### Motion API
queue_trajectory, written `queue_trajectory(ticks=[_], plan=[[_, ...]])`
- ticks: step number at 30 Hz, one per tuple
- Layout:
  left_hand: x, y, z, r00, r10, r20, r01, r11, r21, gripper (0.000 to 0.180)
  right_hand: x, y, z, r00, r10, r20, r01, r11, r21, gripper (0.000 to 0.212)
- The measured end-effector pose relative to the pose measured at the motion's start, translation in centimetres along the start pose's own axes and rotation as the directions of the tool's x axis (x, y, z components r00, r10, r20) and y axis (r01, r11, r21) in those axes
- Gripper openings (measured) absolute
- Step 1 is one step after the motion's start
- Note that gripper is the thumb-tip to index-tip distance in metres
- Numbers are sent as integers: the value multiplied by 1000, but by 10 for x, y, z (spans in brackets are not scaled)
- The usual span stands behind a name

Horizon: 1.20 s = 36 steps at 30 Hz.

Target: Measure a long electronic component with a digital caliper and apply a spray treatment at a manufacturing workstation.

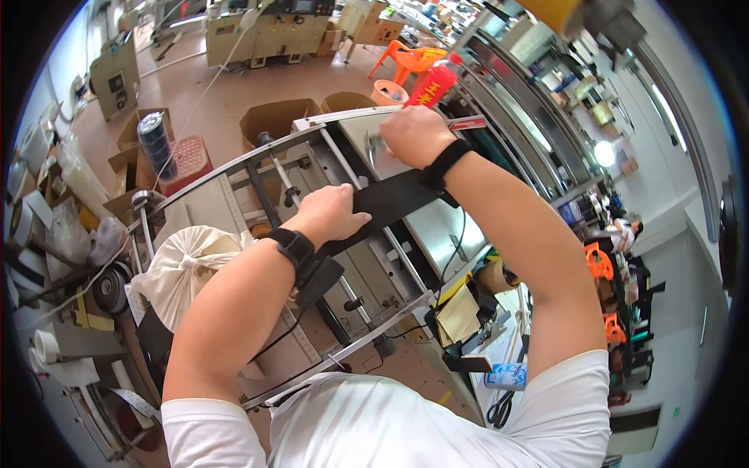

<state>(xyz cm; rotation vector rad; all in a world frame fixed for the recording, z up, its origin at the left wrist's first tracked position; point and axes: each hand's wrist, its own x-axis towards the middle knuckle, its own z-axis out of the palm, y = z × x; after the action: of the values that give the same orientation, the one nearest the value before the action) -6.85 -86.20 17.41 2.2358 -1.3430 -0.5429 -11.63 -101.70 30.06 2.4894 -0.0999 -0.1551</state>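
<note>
My left hand [335, 213] rests at a black flat bar [394, 200] that crosses the machine frame. Its thumb stands apart from the other fingers, and nothing shows in its grasp. Farther off and to the right, my right hand [417, 136] is closed over a pale metal panel [363, 134]. A small shiny metal part shows beside its curled fingers, but what they hold is hidden. Just behind that hand leans a red bottle [434, 84]; whether they touch I cannot tell. Black bands circle both wrists, the left with a dark box attached.
A tied cream cloth bag [191, 261] sits on the machine's left end. Cardboard boxes [273, 117] and a red stool [186, 162] stand beyond the frame. An orange chair [406, 61] is farther back. Near my right elbow lies a blue-and-white can [505, 377].
</note>
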Motion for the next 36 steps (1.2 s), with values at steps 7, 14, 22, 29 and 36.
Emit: queue_trajectory(ticks=[7, 14, 22, 29, 36], plan=[[3, -2, 9, 992, 71, -101, -69, 997, 24, 58, -41, 10, -1, 851, 499, -162, -392, 810, 436, 23], [3, -13, 0, 959, 189, -210, -164, 978, 130, 52, -156, -31, -76, 715, 608, -345, -255, 687, 681, 27], [-54, 31, -56, 941, 250, -226, -233, 967, 101, 30, -345, -92, -134, 692, 626, -360, -155, 615, 773, 34], [-171, 89, -86, 827, 542, -147, -541, 839, 52, 26, -457, -147, -138, 574, 729, -373, 2, 454, 891, 33], [-380, 217, -68, 763, 646, 20, -645, 760, 80, 37, -591, -213, -132, 617, 754, -228, 113, 202, 973, 37]])
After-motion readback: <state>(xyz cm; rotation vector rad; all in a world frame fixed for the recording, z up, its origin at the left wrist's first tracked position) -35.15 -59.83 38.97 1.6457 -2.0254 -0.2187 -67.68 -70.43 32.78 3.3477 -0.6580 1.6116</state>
